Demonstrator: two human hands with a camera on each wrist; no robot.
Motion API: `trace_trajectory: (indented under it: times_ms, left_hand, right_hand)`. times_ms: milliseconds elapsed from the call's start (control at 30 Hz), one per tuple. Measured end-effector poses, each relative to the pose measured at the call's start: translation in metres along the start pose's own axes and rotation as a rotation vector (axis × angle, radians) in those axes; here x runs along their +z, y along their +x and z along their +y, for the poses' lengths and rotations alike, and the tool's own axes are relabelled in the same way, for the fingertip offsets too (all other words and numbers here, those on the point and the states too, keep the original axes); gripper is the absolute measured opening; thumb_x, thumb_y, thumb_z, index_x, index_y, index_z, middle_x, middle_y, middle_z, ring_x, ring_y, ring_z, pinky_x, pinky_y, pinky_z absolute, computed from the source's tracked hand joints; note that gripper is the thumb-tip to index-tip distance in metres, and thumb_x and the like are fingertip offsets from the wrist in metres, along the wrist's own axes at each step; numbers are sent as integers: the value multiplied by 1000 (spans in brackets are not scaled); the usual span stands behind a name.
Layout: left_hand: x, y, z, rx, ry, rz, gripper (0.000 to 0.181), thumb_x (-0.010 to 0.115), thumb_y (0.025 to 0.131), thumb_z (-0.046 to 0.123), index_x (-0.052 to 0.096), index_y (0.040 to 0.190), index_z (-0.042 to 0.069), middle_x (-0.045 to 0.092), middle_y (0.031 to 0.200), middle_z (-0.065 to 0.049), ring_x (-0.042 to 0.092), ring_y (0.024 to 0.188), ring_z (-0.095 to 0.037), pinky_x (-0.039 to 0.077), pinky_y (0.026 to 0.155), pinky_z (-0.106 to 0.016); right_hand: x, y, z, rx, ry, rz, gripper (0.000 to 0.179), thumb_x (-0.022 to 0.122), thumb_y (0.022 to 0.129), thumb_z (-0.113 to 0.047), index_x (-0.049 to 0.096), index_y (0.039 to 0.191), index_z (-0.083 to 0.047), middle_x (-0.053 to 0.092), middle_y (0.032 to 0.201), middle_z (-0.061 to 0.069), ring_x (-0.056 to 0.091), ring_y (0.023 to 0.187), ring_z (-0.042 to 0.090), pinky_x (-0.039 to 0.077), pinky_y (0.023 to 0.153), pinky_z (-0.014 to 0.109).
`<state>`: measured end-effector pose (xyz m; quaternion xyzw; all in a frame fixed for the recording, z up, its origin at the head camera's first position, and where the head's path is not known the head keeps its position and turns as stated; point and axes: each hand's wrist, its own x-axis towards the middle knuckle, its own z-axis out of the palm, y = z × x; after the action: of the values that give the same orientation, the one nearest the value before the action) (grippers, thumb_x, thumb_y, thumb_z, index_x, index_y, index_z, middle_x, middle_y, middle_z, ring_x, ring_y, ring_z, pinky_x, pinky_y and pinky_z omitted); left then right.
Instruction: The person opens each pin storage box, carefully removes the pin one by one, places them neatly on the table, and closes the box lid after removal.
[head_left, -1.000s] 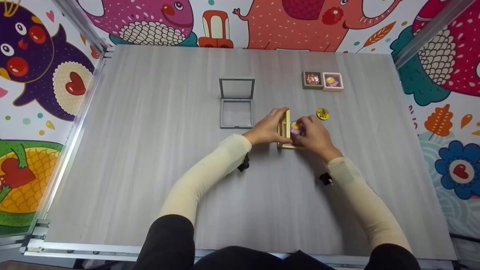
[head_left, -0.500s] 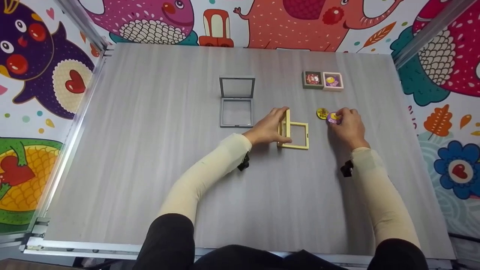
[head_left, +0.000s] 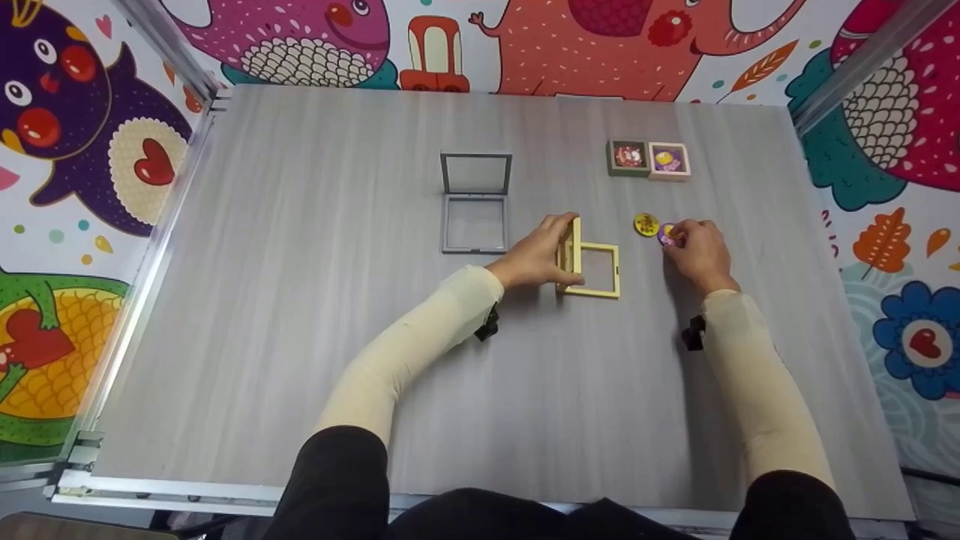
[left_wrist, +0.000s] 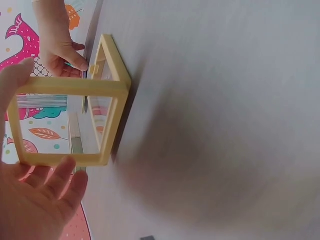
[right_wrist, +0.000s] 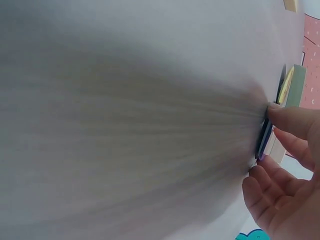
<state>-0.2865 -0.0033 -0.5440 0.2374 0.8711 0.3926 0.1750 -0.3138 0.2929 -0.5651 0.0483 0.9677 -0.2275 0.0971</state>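
Note:
In the head view my left hand (head_left: 532, 253) grips the raised lid of a pale yellow hinged display frame (head_left: 617, 271), whose lower half lies flat on the table. Its thumb and fingers span the lid's opposite edges, as the left wrist view shows around the upright yellow lid (left_wrist: 117, 125). To the right, my right hand (head_left: 701, 256) holds a round purple badge (head_left: 665, 235) low at the tabletop. Thumb and fingers sit at the edges of the purple disc (right_wrist: 263, 142) in the right wrist view. Beside it lies a round yellow badge (head_left: 646, 224).
A grey hinged frame (head_left: 475, 252) stands with its lid raised, left of the yellow one. At the back right sit a small dark green box (head_left: 618, 172) and a cream box (head_left: 679, 178), each with a badge inside. Patterned panels surround the table (head_left: 262, 300).
My right hand has carried the purple badge from inside the yellow frame rightward to beside the yellow badge. The left hand still holds the lid in the same place.

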Motion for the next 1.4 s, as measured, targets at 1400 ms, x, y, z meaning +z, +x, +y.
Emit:
trace_trajectory:
  times_ms: [1400]
  left_hand:
    - [10,6,6,6,-16,25,102,84,69,36,25,148,11,36,146,-9,40,133,-20,33,114,-30]
  right_hand:
    - [19,-54,-91,8,584,-193,24,55,94,-23,51,106,-2,58,68,-5,54,54,6,50,50,28]
